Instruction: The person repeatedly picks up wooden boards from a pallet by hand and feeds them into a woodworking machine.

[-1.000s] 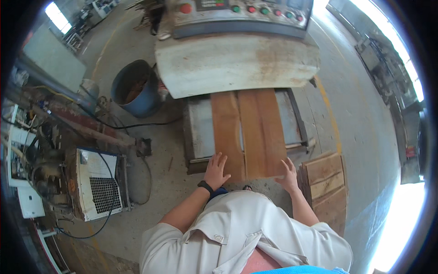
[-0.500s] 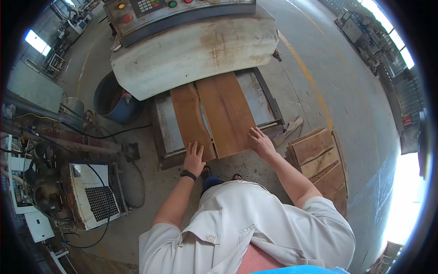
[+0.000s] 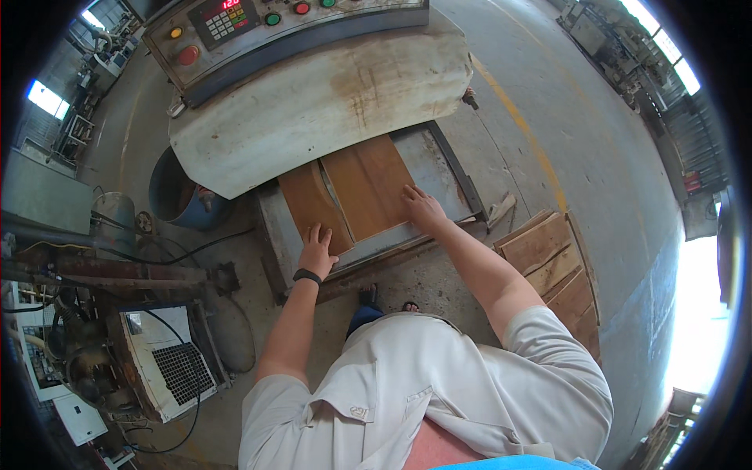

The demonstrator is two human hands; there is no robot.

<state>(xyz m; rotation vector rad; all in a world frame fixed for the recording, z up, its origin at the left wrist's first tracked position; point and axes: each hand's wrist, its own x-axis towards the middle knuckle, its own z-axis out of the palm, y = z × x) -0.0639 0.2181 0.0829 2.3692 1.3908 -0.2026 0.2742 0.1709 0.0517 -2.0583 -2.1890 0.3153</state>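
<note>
Two brown boards lie side by side on the metal bed (image 3: 443,174) of a machine, their far ends under its pale, stained hood (image 3: 329,106). A thin gap runs between the narrow left board (image 3: 308,200) and the wider right board (image 3: 366,184). My left hand (image 3: 316,252) rests with fingers apart on the near end of the narrow board. At the right edge of the wide board lies my right hand (image 3: 424,210), its fingers stretched over the wood.
Above the hood sits a control panel (image 3: 274,39) with buttons and a lit display. To the right, stacked boards (image 3: 552,270) stand low beside a yellow floor line (image 3: 521,129). A blue drum (image 3: 176,196) stands left of the machine, near a black cable (image 3: 196,258) and other machinery.
Both boards have slid farther under the hood, so less of them shows. My hands have moved forward with them, and the near part of the bed is now uncovered.
</note>
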